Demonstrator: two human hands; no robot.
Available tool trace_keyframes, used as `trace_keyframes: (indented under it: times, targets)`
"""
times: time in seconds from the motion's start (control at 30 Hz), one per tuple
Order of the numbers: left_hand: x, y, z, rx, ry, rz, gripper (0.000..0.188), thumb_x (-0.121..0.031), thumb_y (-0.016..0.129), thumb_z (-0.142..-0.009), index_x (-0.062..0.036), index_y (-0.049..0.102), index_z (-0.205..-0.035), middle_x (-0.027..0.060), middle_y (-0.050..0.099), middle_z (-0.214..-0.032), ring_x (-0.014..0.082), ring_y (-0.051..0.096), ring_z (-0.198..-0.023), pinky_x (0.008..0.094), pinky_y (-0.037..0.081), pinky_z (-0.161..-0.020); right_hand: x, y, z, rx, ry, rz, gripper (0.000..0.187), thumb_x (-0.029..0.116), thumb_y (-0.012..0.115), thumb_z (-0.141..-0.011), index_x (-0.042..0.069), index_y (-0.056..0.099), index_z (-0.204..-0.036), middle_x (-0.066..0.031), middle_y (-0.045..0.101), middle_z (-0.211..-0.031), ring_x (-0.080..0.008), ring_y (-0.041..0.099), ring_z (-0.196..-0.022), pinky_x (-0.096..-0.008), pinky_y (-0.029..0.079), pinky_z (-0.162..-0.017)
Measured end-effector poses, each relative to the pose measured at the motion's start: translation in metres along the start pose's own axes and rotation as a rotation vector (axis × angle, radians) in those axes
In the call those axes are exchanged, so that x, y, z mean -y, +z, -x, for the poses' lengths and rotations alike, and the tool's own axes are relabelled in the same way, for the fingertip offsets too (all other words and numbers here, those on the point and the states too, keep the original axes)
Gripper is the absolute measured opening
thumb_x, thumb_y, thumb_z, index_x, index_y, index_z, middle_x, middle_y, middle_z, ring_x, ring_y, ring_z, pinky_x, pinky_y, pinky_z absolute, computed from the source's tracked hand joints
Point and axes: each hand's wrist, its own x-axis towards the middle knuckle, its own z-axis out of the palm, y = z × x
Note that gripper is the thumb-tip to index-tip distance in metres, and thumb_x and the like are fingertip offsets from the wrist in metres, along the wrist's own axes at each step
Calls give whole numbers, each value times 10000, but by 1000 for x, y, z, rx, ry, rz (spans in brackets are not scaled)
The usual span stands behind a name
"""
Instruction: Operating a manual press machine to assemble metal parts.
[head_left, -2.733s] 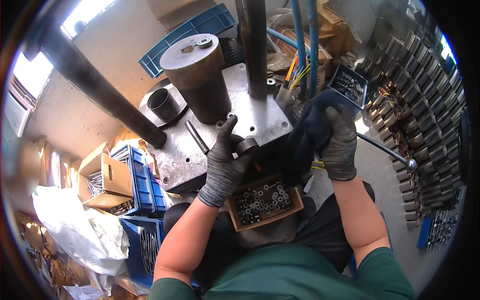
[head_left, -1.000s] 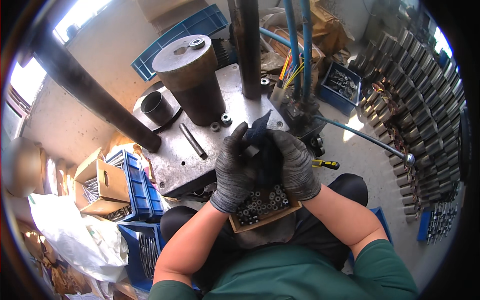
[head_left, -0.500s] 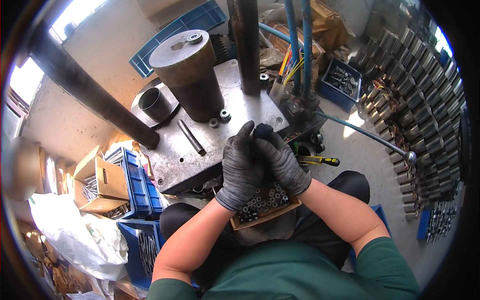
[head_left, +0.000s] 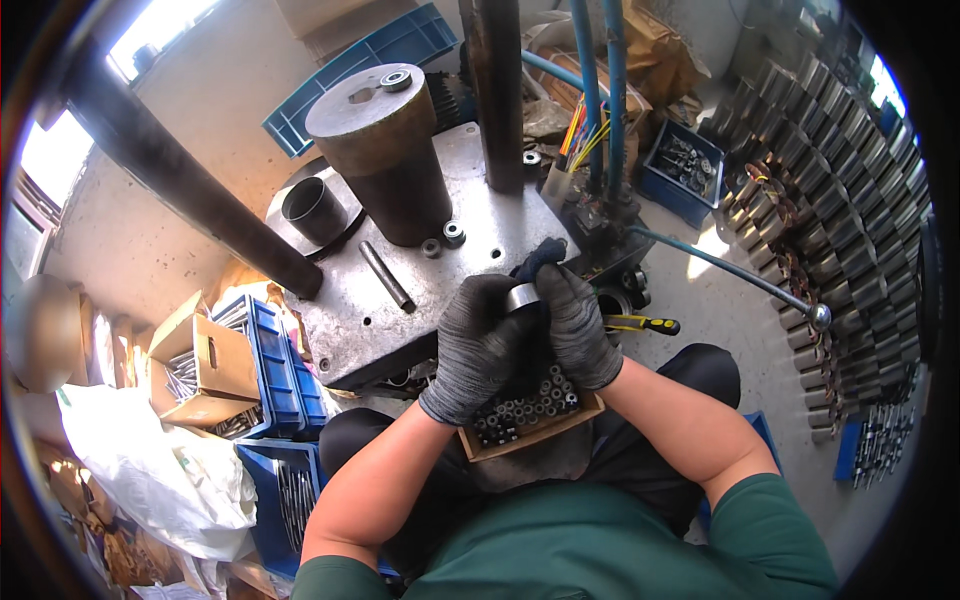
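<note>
Both my hands wear grey knit gloves with dark, soiled palms and meet over the near edge of the steel plate (head_left: 340, 330). In my left hand (head_left: 470, 335), closed fingers grip a shiny steel bearing (head_left: 522, 297) by its rim. My right hand (head_left: 580, 325) is closed on a dark blue rag (head_left: 540, 258), which sticks up beyond the fingers next to the bearing. Below the hands, a wooden tray (head_left: 530, 437) of small bearings sits between my knees. Two loose bearings (head_left: 453, 233) stand on the plate beside a thick steel cylinder (head_left: 385, 170).
Another bearing (head_left: 396, 80) lies on top of the cylinder. A short rod (head_left: 386, 276) and an open metal sleeve (head_left: 314, 211) are on the plate's left. Dark columns (head_left: 492, 100) rise from it. A blue lever (head_left: 730, 260) reaches right, towards stacked metal tubes (head_left: 800, 190). Blue crates (head_left: 270, 505) stand at left.
My hands have drawn slightly apart and turned, bringing the shiny bearing into sight between them. The rag now stretches up and to the right with my right hand.
</note>
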Motion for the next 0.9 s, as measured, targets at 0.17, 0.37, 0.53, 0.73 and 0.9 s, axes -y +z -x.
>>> trace_keyframes:
  times: [0.17,0.37,0.53,0.73,0.9]
  targets:
    - [-4,-15,-7,-19,-209,453,429,-207,842,-953,-1,629,-1264,73,729,-1153,164,698,-1041,324,575,-976,5,3,3,-8,-84,194,310,359,632,-1125,88,684,-1266,24,677,-1136,-79,594,-1038,-281,523,-940]
    - [16,-31,-11,128,-504,872,442,-336,727,-1042,-46,623,-1359,102,702,-1231,228,679,-1160,394,555,-1047,4,-5,1,31,-39,-80,425,317,698,-1086,97,601,-1437,-40,600,-1380,-117,570,-1232,-334,506,-1055]
    - [50,-5,-4,92,-399,783,423,-347,669,-1077,-44,632,-1369,106,687,-1251,275,650,-1248,422,522,-1117,-5,-9,-3,316,-380,504,624,307,782,-1002,93,539,-1535,-159,533,-1514,-286,564,-1387,-425,476,-1152]
    - [41,-6,11,64,-681,871,479,-423,733,-1022,-55,634,-1313,69,710,-1059,233,713,-960,373,604,-812,11,-6,-17,283,-658,834,388,221,703,-1053,43,639,-1392,-170,697,-1281,-320,701,-1188,-406,560,-1029]
    - [31,-15,5,262,-686,866,591,-457,833,-938,-88,640,-1357,68,719,-1142,245,726,-1051,448,607,-948,37,0,-10,175,-200,515,278,245,667,-1100,29,712,-1269,-98,758,-1072,-161,707,-1004,-345,569,-898]
